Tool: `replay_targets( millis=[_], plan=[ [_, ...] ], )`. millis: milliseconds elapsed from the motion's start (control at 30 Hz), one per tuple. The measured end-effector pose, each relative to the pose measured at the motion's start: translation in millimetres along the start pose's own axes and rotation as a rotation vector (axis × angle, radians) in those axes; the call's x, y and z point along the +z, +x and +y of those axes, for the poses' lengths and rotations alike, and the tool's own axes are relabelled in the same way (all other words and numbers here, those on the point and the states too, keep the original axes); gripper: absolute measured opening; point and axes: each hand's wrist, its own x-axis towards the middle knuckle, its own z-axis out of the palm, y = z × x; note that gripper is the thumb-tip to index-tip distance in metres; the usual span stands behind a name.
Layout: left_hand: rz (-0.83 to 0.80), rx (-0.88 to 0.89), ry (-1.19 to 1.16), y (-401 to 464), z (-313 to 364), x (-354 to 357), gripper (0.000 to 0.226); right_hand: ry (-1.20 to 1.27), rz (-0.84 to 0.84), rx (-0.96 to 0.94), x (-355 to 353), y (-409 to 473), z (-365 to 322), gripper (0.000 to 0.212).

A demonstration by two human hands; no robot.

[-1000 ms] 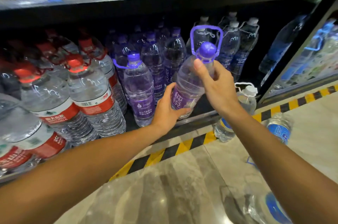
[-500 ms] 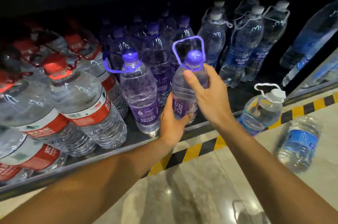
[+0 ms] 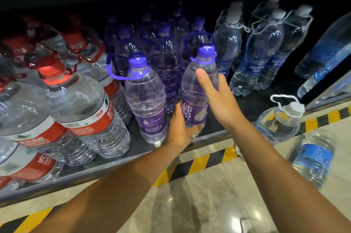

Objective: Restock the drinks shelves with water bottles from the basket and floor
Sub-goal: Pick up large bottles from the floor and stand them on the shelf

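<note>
A: Where's your purple-capped bottle (image 3: 199, 88) now?

B: It has come down onto the shelf (image 3: 117, 162) edge, beside its twin. Your left hand (image 3: 180, 128) cups its base, your right hand (image 3: 218, 97) wraps its shoulder.

A: Next?

B: Probably let go; blue-labelled bottles (image 3: 313, 158) wait on the floor (image 3: 199, 204).
</note>
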Motion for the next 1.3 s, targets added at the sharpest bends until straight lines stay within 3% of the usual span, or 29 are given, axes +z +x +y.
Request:
replay_targets(
  millis=[200, 300, 567, 733, 900, 1067, 1300],
  plan=[
    [-0.039, -0.007, 0.188, 3.9, -12.6, -12.6, 0.098, -0.016, 0.112, 0.029, 7.2, -15.8, -0.7, 0.076],
    [-0.063, -0.042, 0.079, 0.3, -13.4, -17.4, 0.095, -0.033, 0.110, 0.034, 13.2, -16.5, -0.1, 0.074],
    [-0.056, -0.110, 0.184, -13.7, 4.2, -9.1, 0.088, 0.021, 0.035, 0.042, 12.3, -18.1, -0.6, 0.087],
    [-0.137, -0.064, 0.349, -50.7, 16.7, -19.5, 0.107, 0.041, -0.054, 0.175, 3.6, -31.3, -11.1, 0.120],
    [-0.170, 0.068, 0.534, -89.5, 13.0, -29.2, 0.094, -0.147, -0.070, 0.267, -25.9, -83.3, 12.1, 0.120],
    [-0.430, 0.378, 0.689, -122.8, 3.2, -17.5, 0.076, -0.349, -0.035, 0.267, -74.9, -149.4, 18.5, 0.099],
    [-0.890, 0.506, 0.750, -158.2, -6.3, 53.4, 0.094, -0.848, -0.029, 0.020, -134.1, -247.1, -8.7, 0.080]
  ],
)
